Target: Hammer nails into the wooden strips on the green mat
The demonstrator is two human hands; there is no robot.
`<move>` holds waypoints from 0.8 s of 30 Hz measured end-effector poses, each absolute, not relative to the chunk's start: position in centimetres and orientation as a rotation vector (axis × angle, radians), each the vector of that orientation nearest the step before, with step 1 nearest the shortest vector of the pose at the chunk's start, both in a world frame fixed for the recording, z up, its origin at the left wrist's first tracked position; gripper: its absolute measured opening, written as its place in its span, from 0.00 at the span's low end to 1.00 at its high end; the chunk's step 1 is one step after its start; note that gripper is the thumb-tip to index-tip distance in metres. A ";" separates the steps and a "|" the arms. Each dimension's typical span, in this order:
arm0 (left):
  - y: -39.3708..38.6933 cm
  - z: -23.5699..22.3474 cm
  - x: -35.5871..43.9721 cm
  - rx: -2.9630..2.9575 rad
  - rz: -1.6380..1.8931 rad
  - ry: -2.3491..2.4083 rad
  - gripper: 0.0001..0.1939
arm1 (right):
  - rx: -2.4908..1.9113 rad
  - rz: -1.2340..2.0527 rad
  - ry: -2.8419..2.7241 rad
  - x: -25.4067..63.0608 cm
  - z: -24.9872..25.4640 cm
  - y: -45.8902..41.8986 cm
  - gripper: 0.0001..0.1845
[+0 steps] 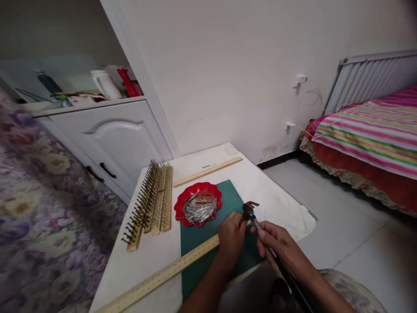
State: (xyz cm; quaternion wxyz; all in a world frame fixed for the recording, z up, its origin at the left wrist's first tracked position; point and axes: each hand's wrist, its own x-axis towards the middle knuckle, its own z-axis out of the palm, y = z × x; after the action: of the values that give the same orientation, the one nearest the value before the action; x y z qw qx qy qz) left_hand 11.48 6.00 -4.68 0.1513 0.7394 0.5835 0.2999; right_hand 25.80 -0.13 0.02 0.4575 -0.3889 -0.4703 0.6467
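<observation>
A long pale wooden strip (169, 273) with rows of small holes lies slantwise from the table's near left edge onto the green mat (230, 195). My left hand (230, 234) is closed over its far end, fingertips bunched close to the hammer head. Whether a nail is between those fingertips is hidden. My right hand (282, 245) grips a claw hammer (250, 210) by its upper shaft, the dark grip slanting down toward me. The hammer head is right beside my left fingertips. Behind my left hand, a red scalloped dish (182, 198) holds many silvery nails (199, 209).
Several wooden strips studded with upright nails (156, 200) stand on the table's left side. Another bare strip (208, 171) and a loose nail (206, 166) lie at the back of the white table (270, 191). A cabinet (110, 139) stands left, a bed (371, 130) right.
</observation>
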 end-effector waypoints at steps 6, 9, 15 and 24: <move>5.1 -4.2 10.3 2.106 0.874 1.549 0.08 | -0.968 1.552 -1.154 26.5 -0.3 0.0 0.14; 4.4 -3.3 8.7 2.129 0.848 1.540 0.07 | -0.980 1.531 -1.142 26.7 -0.1 0.1 0.14; 6.5 -0.5 4.1 2.157 0.904 1.814 0.06 | -0.982 1.528 -1.117 26.6 -0.3 0.4 0.15; 12.1 -1.3 2.0 2.132 0.338 2.117 0.06 | -0.975 1.549 -1.118 26.2 -0.4 0.6 0.15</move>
State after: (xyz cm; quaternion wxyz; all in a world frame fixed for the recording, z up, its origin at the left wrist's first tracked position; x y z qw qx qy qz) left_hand 2.01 12.08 -1.32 0.0591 0.7039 0.6990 0.1117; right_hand 26.21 0.59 -0.40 0.4780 -0.3992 -0.4578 0.6344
